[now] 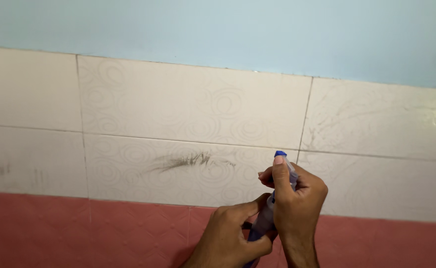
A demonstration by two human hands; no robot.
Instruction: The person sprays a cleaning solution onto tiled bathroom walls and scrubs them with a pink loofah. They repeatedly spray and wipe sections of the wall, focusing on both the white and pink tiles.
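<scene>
One spray bottle (267,213) is held by two hands: left hand (228,238) fingers clamped low, right hand (297,196) fingers clamped round its top, facing one dark smudge (183,161) on the tiled wall (178,109).

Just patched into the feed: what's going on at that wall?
A person holds a spray bottle with a blue nozzle in both hands before a tiled wall. The right hand wraps the top, one finger over the nozzle; the left hand holds the lower part. A dark smudge marks a white tile just left of the nozzle.
</scene>
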